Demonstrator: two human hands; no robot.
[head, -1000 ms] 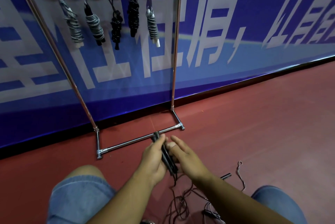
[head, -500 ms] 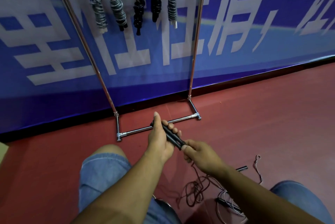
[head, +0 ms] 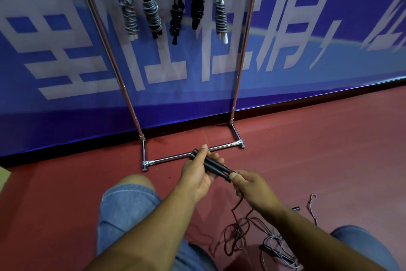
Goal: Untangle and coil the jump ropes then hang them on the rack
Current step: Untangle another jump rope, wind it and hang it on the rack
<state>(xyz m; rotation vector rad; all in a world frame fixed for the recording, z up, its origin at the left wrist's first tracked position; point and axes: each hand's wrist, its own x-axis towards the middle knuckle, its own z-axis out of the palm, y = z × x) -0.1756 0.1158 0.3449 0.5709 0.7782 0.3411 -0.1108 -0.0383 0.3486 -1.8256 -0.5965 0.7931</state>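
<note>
My left hand grips two black jump-rope handles held side by side, pointing toward the rack. My right hand pinches the dark red cord where it leaves the handles. The cord hangs down into a loose tangle on the floor between my knees. A grey rope with a black handle lies tangled beside it. The chrome rack stands ahead against the wall, with several coiled ropes hanging from its top.
The rack's floor bar lies just beyond my hands. A blue banner wall is behind it. Red floor stretches to the right. My knees in denim shorts sit on either side. Another black handle lies at the right.
My hands lifted slightly and separated: the left now holds both handles together, and the right slid down to pinch the cord at their end. The view shifted right and down.
</note>
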